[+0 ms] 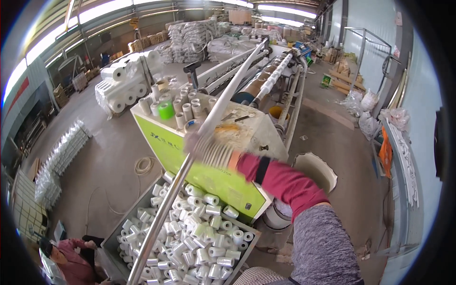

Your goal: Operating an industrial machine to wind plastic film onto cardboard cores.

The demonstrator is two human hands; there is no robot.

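Okay, so everything here goes by the lime-green-fronted machine cabinet (232, 192). The long metal shaft (167, 206) cut diagonally across it: lower end out in front and to the left of the cabinet, over the grey bin (112, 256) full of small clear film rolls (204, 256), upper end pointing past the cabinet's back right. That upper stretch was a fatter white sleeve (230, 92), film or tube, couldn't say which.

The right hand (199, 145) was right on the shaft, about where bare metal met white, in front of the cabinet's top edge. It was badly motion-blurred, so I honestly can't tell if the fingers were clamped round it or just laid against it. Its maroon sleeve (289, 185) came in from the cabinet's right, so the forearm crossed the shaft's long axis instead of lining up with it. The left hand was out of view, so the right was the only one I could place near the shaft.

Also around: cardboard core tubes (187, 111) and a bright green roll (166, 110) standing on top of the cabinet.
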